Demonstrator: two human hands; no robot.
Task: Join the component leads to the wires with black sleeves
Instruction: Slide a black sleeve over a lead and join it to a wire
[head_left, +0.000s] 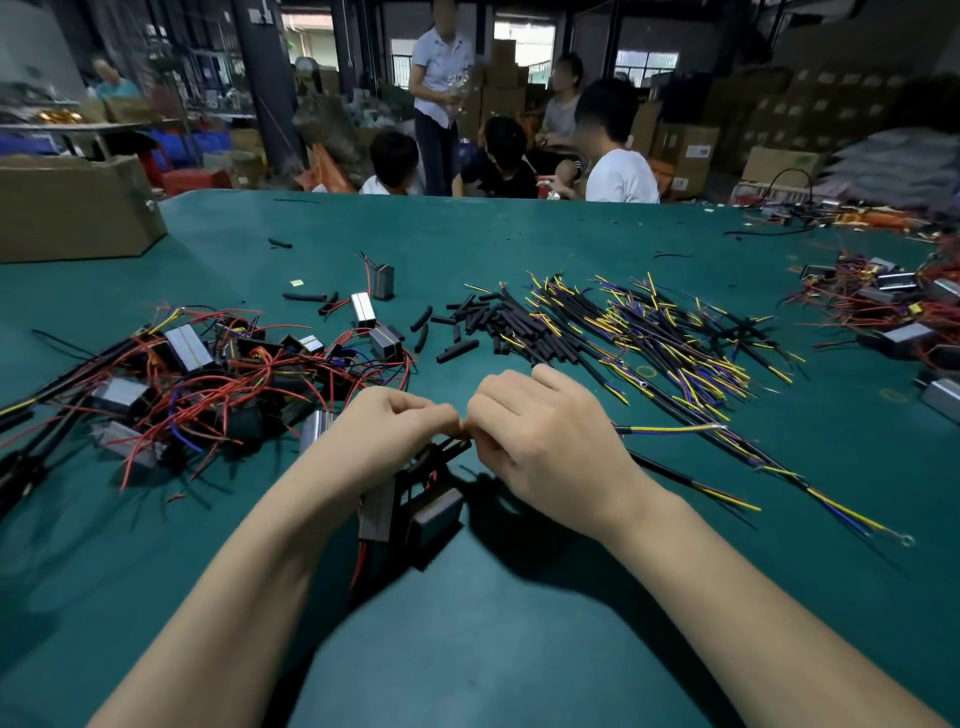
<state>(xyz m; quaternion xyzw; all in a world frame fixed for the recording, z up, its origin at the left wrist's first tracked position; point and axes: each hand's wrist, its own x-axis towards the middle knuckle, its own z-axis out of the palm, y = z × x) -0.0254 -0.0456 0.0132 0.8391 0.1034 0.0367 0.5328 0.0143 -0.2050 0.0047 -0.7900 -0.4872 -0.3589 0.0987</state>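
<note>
My left hand (392, 434) and my right hand (540, 434) meet fingertip to fingertip above the green table (519, 649), both pinching something thin that their fingers hide. Just below them hangs a black component (415, 506) with a grey metal side and red leads. A black-sleeved wire (670, 429) with blue and yellow strands runs out to the right from under my right hand. Loose black sleeves (470, 322) lie in a heap beyond my hands.
A tangle of components with red leads (208, 374) fills the left. A spread of sleeved yellow and blue wires (660, 332) lies to the right, with more components (893, 306) at far right. A cardboard box (72, 208) stands back left. Several people sit beyond the table.
</note>
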